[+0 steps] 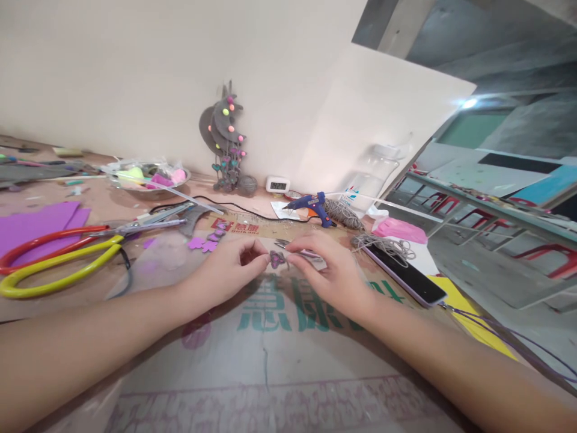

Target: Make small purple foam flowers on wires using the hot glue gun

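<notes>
Both my hands meet over a sheet of printed cardboard (270, 355) and pinch one small purple foam flower (276, 259) between them. My left hand (228, 267) grips its left side with thumb and fingers closed. My right hand (331, 270) holds its right side, fingers curled. Several more purple foam pieces (204, 243) lie just left of my left hand. A small metal tool (288, 244) lies just beyond the flower.
Large scissors (67, 252) with red and yellow handles lie at the left on purple foam sheets (31, 225). A blue glue gun (311, 207), twine (383, 243), a phone (408, 276), a bowl of pompoms (148, 177), and a grey decorated ornament (225, 141) stand behind.
</notes>
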Demonstrator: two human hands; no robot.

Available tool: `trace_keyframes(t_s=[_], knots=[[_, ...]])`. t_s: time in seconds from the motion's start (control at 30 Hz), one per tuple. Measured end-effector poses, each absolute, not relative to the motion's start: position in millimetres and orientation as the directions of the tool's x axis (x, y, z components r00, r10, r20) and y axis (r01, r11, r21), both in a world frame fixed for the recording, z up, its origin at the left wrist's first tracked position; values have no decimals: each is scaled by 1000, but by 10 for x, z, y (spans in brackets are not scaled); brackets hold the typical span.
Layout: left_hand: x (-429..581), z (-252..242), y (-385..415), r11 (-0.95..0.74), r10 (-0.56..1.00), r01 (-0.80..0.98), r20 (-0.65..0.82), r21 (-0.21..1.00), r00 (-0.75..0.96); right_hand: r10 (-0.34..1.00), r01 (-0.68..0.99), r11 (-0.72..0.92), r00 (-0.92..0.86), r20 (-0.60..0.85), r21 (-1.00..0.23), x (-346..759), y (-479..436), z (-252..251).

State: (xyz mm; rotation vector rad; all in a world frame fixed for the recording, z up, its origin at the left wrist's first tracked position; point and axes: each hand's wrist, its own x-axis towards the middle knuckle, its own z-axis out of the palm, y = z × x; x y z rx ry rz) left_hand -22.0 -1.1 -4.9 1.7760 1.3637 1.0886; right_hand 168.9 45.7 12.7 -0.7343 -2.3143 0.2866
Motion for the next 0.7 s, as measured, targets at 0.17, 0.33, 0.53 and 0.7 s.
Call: trace_keyframes(t_s=[0.17,0.33,0.53,0.7], knots=[[-229,-55,0,-251,968,444,217,860,127,523,400,852,-649,553,-337,1707,442,20],[-217,-43,-9,-262,965,471,232,842,121,759,402,612,-541,363,-681,1651,461,32],[-202,-49,-44,-299,954,512,262,805,144,829,322,341,-546,121,-883,1587,420,48],[-201,-58,-48,-292,956,528,256,798,141,843,318,315,-527,109,-894,1569,403,43]])
